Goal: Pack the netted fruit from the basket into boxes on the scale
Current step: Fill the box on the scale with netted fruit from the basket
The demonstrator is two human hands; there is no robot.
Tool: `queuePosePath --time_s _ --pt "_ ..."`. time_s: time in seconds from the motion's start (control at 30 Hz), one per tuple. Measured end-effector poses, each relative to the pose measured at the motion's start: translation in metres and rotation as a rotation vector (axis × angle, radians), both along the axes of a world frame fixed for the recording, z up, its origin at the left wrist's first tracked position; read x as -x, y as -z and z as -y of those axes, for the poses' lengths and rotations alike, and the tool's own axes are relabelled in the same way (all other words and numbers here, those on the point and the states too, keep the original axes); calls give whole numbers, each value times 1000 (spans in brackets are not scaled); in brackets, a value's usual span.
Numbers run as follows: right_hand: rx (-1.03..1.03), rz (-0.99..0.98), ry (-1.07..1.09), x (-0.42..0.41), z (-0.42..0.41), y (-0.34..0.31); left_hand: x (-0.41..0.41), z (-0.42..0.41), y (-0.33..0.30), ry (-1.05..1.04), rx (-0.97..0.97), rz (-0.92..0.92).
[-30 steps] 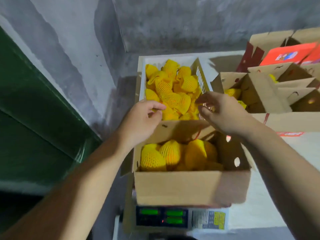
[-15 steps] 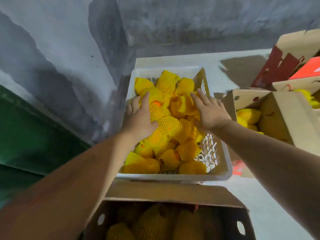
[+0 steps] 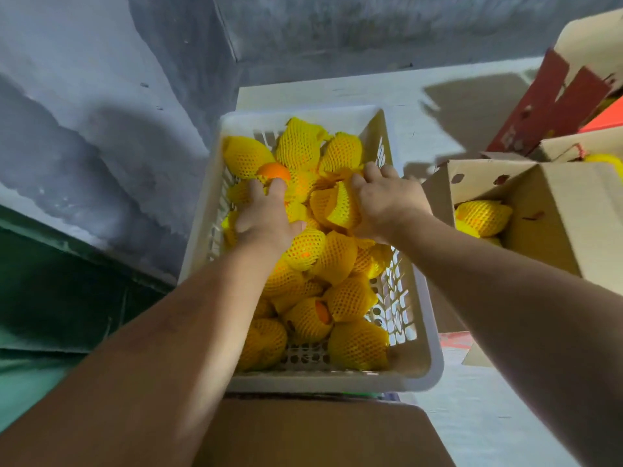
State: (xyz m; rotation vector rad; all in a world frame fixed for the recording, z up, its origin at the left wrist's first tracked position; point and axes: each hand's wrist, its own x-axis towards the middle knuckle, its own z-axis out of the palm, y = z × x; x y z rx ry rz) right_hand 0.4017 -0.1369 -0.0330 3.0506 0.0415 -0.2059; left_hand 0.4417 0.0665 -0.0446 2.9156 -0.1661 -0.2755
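Both hands in basket (image 3: 421,332), left hand (image 3: 266,217) and right hand (image 3: 384,200) curled on netted fruit (image 3: 337,207)

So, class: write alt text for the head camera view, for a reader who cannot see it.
Two bare hands, left and right, reach into a white plastic basket heaped with fruit in yellow foam netting. An open cardboard box holding more netted fruit stands to the right, against a grey wall.

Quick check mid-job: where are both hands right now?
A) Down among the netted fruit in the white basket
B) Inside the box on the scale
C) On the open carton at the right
A: the left hand and right hand both rest on netted fruit inside the white basket.
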Motion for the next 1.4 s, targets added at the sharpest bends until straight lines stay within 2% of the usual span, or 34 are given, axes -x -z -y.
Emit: queuePosePath --time_s 0.2,0.33,0.47,0.6,0.7,0.8,0.9,1.0,1.1,1.2,1.3,1.4 --pt "-85 24 39 1 0 -2 5 -26 -1 -47 242 140" --pt "-129 37 45 4 0 -1 10 -33 -2 -68 263 116" --pt "-149 54 61 5 0 -3 6 -20 -2 -110 340 -21" --pt "-171 57 67 1 1 -2 -21 -10 -18 -225 372 112" --pt "-162 61 51 -1 1 -1 -42 -12 -29 -102 300 58" --pt "-148 70 44 -1 2 2 -58 -3 -33 31 78 -79" --pt "-148 76 46 -1 2 4 -70 6 -34 99 -138 -145" --pt "-167 71 61 -1 2 2 -69 10 -26 94 -198 -153" --pt "-182 77 76 -1 3 4 -64 14 -19 106 -86 -32" --pt "-206 88 83 -1 3 4 -58 14 -29 102 202 167" --pt "-237 108 81 -1 2 3 -37 12 -54 135 369 345" --pt "-294 131 86 1 4 0 0 3 -80 121 516 376"
